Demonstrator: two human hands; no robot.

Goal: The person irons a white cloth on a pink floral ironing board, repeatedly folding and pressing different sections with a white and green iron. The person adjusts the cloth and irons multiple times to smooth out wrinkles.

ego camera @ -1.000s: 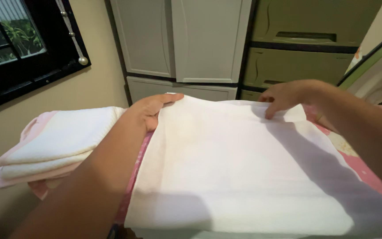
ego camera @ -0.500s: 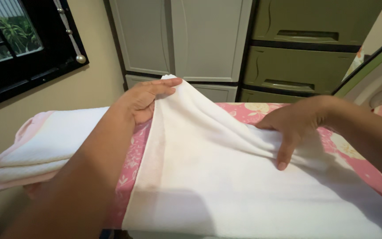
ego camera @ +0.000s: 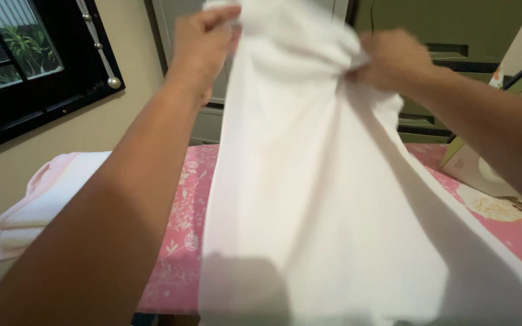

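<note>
A large white towel hangs in front of me, lifted off the pink floral board. My left hand grips its upper left corner high up. My right hand pinches the bunched top edge to the right of that. The cloth drapes down from both hands and hides the middle of the board.
A stack of folded white and pale pink towels lies at the board's left end. A pale box with a green edge sits at the right. Grey cabinet doors and olive drawers stand behind; a black-framed window is on the left wall.
Both hands have risen from the board, lifting the white towel from lying flat to hanging upright. The pink cover beneath is now exposed.
</note>
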